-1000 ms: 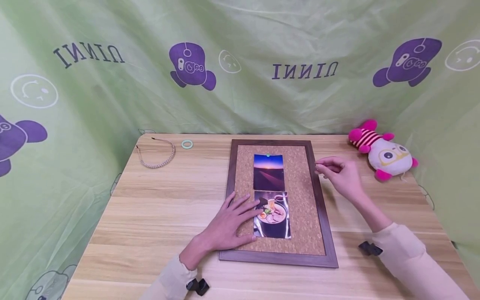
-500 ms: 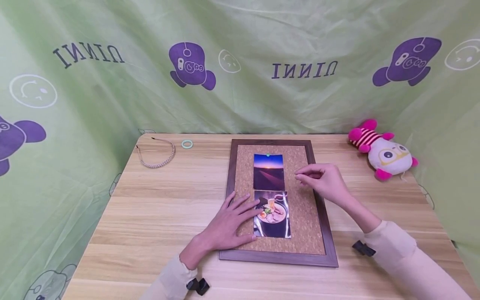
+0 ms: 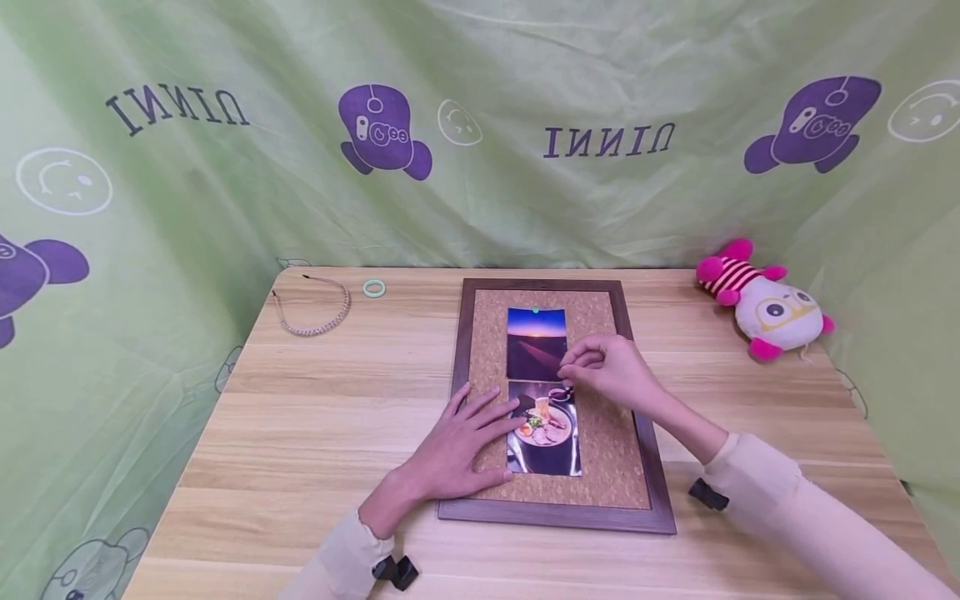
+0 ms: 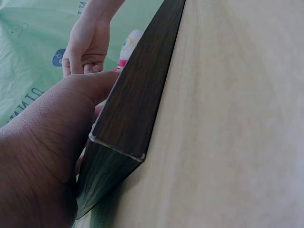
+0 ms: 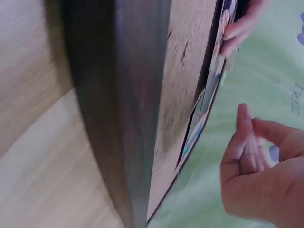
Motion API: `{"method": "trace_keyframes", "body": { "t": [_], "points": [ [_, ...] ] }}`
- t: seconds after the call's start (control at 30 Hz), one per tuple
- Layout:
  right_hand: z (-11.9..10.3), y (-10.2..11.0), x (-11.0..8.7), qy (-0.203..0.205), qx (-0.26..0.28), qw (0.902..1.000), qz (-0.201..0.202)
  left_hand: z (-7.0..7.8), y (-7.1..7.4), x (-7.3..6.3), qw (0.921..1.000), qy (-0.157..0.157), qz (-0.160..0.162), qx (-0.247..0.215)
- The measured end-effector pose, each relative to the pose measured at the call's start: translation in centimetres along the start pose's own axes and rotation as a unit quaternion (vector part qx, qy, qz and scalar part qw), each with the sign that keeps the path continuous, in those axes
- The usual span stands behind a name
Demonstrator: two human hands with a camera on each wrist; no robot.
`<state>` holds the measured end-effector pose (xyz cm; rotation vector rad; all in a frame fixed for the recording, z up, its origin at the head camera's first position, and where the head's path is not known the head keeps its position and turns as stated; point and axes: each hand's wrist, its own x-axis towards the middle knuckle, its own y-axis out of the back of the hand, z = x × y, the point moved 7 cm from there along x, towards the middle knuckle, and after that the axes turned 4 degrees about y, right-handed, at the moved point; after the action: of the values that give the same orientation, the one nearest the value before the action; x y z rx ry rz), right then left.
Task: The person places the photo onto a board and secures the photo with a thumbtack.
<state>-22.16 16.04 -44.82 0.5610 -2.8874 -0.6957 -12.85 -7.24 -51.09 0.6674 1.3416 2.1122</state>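
Note:
A dark-framed cork board (image 3: 611, 467) lies on the table. On it a sunset photo (image 3: 537, 354) has a green pin (image 3: 536, 310) at its top edge. Just below lies a photo of a ramen bowl (image 3: 546, 454). My left hand (image 3: 457, 450) rests spread over the board's left side, its fingertips on the ramen photo. The left wrist view shows the frame corner (image 4: 128, 109) beside this hand. My right hand (image 3: 611, 371) has thumb and forefinger together over the ramen photo's upper right corner, pinching a tiny pale thing, perhaps a pin, too small to tell.
A beaded headband (image 3: 315, 329) and a mint-green ring (image 3: 374, 288) lie at the back left of the wooden table (image 3: 300, 433). A pink and white plush toy (image 3: 772, 312) lies at the back right. Green printed cloth (image 3: 480, 208) hangs behind.
My right hand has moved left and toward me, from the board's right frame edge to the ramen photo's upper right corner. My left hand and both photos have stayed in place.

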Motion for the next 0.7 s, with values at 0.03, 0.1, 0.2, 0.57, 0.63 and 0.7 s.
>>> {"method": "trace_keyframes", "body": {
  "t": [0.03,0.1,0.2,0.57,0.63,0.7],
  "points": [
    [0.0,-0.4,0.2,-0.003,0.002,1.0000,-0.008,0.0,0.0,0.0,1.0000,0.000,0.000,-0.001],
    [0.4,-1.2,0.5,-0.014,0.007,0.9995,-0.027,0.0,0.0,0.0,1.0000,0.001,-0.001,-0.002],
    [0.7,-2.4,0.9,-0.019,0.009,0.9984,-0.053,-0.1,0.0,0.0,1.0000,0.002,-0.001,-0.002],
    [1.4,-3.6,1.9,-0.002,-0.066,0.9970,-0.039,-0.1,-0.1,0.0,1.0000,-0.002,0.000,0.003],
    [1.4,-3.8,2.0,-0.003,-0.071,0.9967,-0.040,0.0,-0.1,0.0,1.0000,-0.003,0.001,0.002],
    [1.5,-3.9,2.1,-0.006,-0.075,0.9963,-0.042,0.0,-0.1,0.0,1.0000,-0.003,0.003,0.000]
  ]
}}
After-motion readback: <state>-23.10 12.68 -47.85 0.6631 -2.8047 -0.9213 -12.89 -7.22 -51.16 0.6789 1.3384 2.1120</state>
